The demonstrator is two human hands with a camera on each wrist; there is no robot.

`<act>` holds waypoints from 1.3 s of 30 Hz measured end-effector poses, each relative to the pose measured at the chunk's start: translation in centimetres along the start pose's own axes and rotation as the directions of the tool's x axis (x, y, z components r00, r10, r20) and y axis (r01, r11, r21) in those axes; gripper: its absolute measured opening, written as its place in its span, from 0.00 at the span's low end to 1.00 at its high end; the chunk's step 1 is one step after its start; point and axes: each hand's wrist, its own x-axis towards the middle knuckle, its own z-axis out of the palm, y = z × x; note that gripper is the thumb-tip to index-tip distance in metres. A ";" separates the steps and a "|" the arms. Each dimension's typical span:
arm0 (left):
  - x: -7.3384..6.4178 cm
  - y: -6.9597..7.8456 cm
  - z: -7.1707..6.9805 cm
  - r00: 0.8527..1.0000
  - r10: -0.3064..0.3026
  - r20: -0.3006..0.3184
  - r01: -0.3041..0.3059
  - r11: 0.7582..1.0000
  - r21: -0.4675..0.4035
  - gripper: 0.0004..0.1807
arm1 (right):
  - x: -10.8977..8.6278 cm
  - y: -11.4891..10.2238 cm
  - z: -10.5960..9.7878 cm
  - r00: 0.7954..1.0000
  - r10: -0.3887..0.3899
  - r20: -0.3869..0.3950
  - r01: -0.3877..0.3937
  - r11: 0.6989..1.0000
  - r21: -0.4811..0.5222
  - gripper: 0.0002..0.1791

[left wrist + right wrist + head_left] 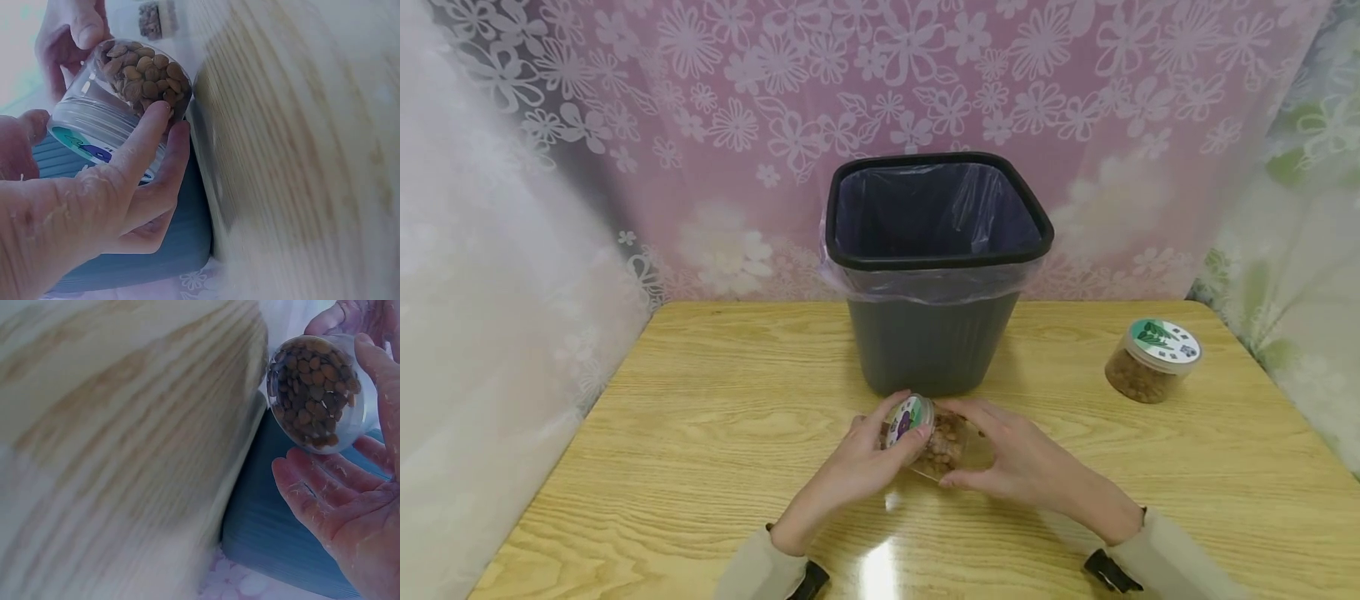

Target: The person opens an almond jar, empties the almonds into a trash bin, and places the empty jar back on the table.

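A clear round jar [942,446] of brown kernels lies tipped on its side in front of the bin, its base towards the right. Its labelled lid [904,421], with a purple picture, faces left. My left hand [871,454] holds the lid end between thumb and fingers. Around the base end, my right hand [1018,454] grips with thumb on the near edge and fingers on the far side, the palm apart from it. Brown kernels [315,394] show through the base in the right wrist view. The left wrist view shows the lid's rim [94,115] beside the left fingers.
A dark bin [925,342] with a clear liner stands just beyond the hands, at the table's back edge. To the right, a second jar [1142,375] with a green-and-white lid stands upright on the wooden table [715,417]. Floral curtains [737,167] hang behind.
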 end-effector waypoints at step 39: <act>0.6 -1.0 -4.0 0.863 0.410 0.294 -0.435 0.900 0.022 0.47 | 0.5 1.0 0.0 0.998 -0.003 0.055 -0.019 0.919 0.394 0.38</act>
